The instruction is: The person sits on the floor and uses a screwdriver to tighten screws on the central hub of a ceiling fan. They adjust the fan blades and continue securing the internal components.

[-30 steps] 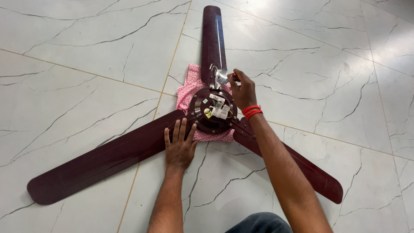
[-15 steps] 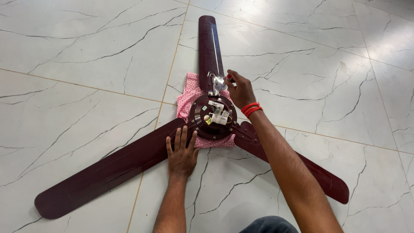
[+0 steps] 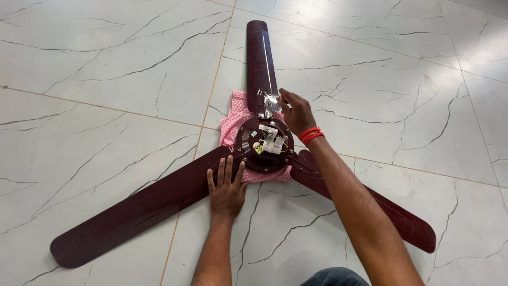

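A dark maroon ceiling fan lies flat on the marble floor, its round motor hub (image 3: pixel 263 144) resting on a pink patterned cloth (image 3: pixel 233 122). White wiring parts sit on top of the hub. My left hand (image 3: pixel 226 189) presses flat, fingers spread, on the root of the left blade (image 3: pixel 132 212). My right hand (image 3: pixel 297 113), with a red band at the wrist, grips a small tool against the silver bracket (image 3: pixel 268 103) where the far blade (image 3: pixel 257 55) joins the hub. The tool is mostly hidden by my fingers. The right blade (image 3: pixel 402 225) runs under my right forearm.
White marble tiles with dark veins and thin grout lines (image 3: pixel 211 90) surround the fan. A bit of my blue-clad knee (image 3: pixel 338 276) shows at the bottom edge.
The view has shifted slightly, so the fan sits lower in the picture. Both hands keep their places on the blade root and the bracket.
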